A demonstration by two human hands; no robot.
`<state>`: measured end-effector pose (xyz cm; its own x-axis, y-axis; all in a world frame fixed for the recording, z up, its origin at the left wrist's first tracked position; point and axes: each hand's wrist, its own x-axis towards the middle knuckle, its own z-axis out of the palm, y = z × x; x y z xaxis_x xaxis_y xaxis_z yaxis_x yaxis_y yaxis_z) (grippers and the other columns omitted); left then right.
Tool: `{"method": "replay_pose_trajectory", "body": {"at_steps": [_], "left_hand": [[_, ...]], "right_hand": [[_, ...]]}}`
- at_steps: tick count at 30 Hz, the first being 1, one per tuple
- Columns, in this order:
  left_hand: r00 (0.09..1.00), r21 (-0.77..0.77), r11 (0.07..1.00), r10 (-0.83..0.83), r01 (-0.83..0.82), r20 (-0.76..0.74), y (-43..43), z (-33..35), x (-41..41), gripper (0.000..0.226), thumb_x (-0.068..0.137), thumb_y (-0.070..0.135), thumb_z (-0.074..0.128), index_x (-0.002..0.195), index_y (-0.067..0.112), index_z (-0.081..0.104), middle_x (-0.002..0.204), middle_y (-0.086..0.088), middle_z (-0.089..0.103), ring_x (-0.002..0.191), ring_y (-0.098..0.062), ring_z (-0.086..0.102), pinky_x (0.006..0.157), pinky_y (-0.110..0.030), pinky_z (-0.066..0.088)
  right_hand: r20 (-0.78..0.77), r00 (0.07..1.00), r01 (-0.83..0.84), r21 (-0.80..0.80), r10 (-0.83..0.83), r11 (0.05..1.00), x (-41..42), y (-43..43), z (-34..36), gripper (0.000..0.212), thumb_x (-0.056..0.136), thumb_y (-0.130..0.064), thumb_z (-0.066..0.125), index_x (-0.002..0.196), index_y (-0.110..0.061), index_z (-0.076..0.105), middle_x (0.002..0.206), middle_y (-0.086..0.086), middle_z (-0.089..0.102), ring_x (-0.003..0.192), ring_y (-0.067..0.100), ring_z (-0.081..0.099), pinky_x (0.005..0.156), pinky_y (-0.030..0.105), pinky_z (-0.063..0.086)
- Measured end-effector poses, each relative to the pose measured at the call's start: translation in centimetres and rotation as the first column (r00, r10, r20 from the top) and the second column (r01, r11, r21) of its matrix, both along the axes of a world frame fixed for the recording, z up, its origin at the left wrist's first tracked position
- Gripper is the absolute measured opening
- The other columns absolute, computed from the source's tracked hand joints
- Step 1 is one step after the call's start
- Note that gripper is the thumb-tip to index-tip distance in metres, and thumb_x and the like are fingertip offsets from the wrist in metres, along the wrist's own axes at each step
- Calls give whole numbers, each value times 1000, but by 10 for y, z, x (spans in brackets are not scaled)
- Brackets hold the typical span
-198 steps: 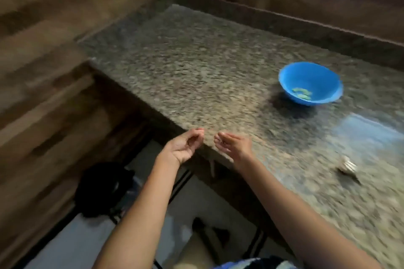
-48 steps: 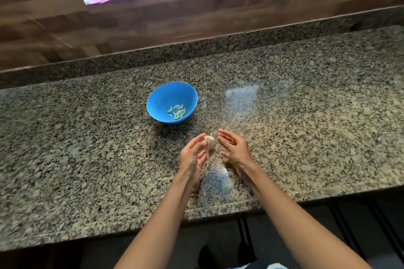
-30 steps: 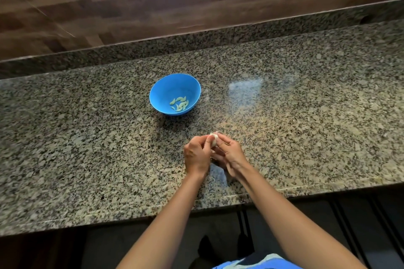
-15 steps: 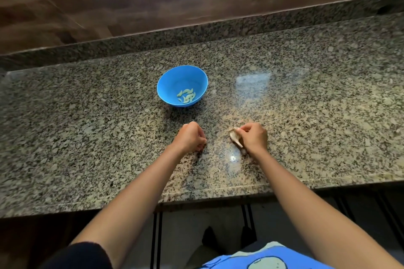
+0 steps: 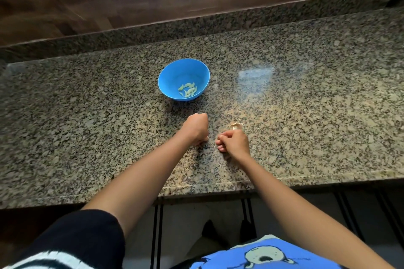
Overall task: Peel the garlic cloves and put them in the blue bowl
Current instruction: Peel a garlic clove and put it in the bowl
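Granite counter (image 5: 87, 116): garlic (image 5: 237, 126) lies just beyond right grip (image 5: 234, 144)

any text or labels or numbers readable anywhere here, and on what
None: no word, number or brand can be read in this view.
The blue bowl is plain, with no marking.
The granite counter bears only its speckle.
The blue shirt shows a cartoon print, no lettering.
The garlic piece carries no label.
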<state>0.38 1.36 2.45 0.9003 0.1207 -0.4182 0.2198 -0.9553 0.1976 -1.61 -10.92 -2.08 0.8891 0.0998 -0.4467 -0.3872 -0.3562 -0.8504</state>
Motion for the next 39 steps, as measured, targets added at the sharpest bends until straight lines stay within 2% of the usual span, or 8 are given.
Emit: {"method": "replay_pose_trajectory", "body": {"at_steps": [5, 8, 15, 20, 24, 31, 35, 39], "left_hand": [[997, -179, 984, 29, -16, 68, 10, -2, -13, 6, 82, 8, 66, 84, 2, 64, 85, -10, 67, 79, -22, 65, 75, -36, 55], [984, -613, 775, 180, -150, -14, 23, -4, -39, 4, 80, 10, 70, 82, 7, 71, 76, -9, 70, 66, -15, 65, 69, -27, 57], [882, -835, 519, 461, -180, 96, 22, -15, -59, 16, 78, 2, 70, 94, -1, 71, 85, -15, 71, 71, -18, 68, 67, -25, 56], [917, -444, 885, 51, 142, 396, 35, -14, -64, 11, 87, 13, 62, 93, 7, 70, 76, 1, 68, 62, -14, 62, 60, -22, 54], [929, -401, 883, -93, 242, 357, 38, -11, -64, 19, 93, 18, 54, 78, 21, 66, 65, 10, 58, 56, -6, 51, 56, -18, 44], [898, -862, 275, 244, -426, -366, 46, -16, -68, 22, 94, 12, 49, 78, 4, 62, 61, 2, 50, 51, -6, 39, 49, -16, 32], [957, -683, 728, 235, -59, 168, 45, -22, -64, 19, 93, 17, 53, 85, 6, 67, 64, 4, 55, 54, -4, 42, 51, -14, 32], [878, -409, 891, 27, 195, 477, 50, -23, -59, 16, 93, 12, 53, 89, 3, 66, 75, -1, 63, 64, -10, 54, 59, -19, 45]], "right_hand": [[80, 975, -213, 58, 208, 975, 1, -7, 6, 28, 90, -9, 53, 118, -6, 58, 92, 11, 67, 63, 14, 62, 58, 21, 55], [113, 892, -450, 135, 437, 883, 1, -6, 11, 27, 92, -12, 51, 117, -10, 60, 95, 11, 68, 63, 12, 64, 54, 19, 51], [43, 822, -548, 331, 568, 768, 15, -7, 26, 29, 92, -7, 52, 119, 0, 57, 104, 19, 66, 64, 14, 67, 49, 19, 52], [141, 808, -574, -28, 571, 819, 12, -6, 23, 16, 88, -13, 59, 96, -4, 68, 75, 0, 68, 54, 9, 56, 47, 17, 43], [484, 626, -537, -301, 611, 788, 7, -4, 15, 14, 86, -11, 61, 90, -2, 71, 70, -4, 62, 55, -4, 51, 54, 7, 43], [655, 409, -476, -441, 636, 761, 3, 0, -2, 10, 84, -3, 62, 81, -2, 71, 68, 7, 68, 56, 12, 60, 56, 23, 54], [158, 914, -397, 165, 373, 903, 3, 15, 16, 24, 90, -19, 56, 76, -4, 69, 60, 8, 59, 48, 9, 45, 44, 20, 33], [-336, 896, -37, 594, 289, 804, -3, 19, 19, 22, 95, -16, 44, 81, -10, 59, 58, -5, 49, 47, 5, 40, 36, 14, 25]]}}
